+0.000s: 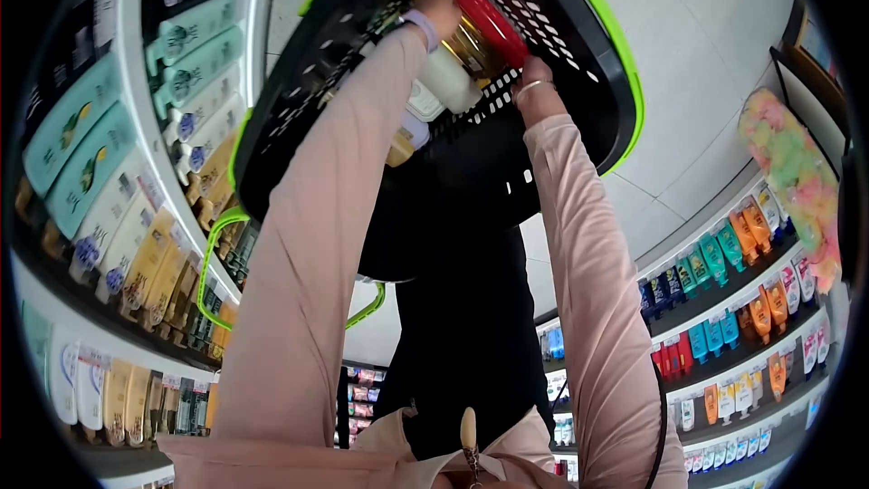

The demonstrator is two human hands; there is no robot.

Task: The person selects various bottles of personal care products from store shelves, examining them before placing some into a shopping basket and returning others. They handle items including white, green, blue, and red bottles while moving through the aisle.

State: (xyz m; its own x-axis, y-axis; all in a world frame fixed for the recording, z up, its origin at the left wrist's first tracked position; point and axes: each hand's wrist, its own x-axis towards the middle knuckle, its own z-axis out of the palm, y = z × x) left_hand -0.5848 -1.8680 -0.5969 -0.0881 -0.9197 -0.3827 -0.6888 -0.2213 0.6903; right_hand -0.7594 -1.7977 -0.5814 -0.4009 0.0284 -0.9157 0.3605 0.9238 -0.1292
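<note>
Inside a black shopping basket [453, 190] with a bright green rim, a red bottle [491, 23] lies slanted along the perforated wall. My left hand [438, 9] is closed at the bottle's upper end, with its fingers partly hidden. At the lower end my right hand [536, 81] is closed against the bottle, its fingertips mostly out of sight. A gold bottle [472, 50] lies just beside the red one. Below my left wrist are a white bottle [450, 79], a white-labelled container [424, 101] and a container with yellowish contents [406, 141].
Shelves of pump bottles and tubes [86, 158] curve along the left. Another shelf rack with colourful tubes [711, 258] stands on the right, below a fluffy pastel item [792, 172]. The basket's green handle [210, 258] hangs down at its left. Pale floor tiles [683, 63] show beyond.
</note>
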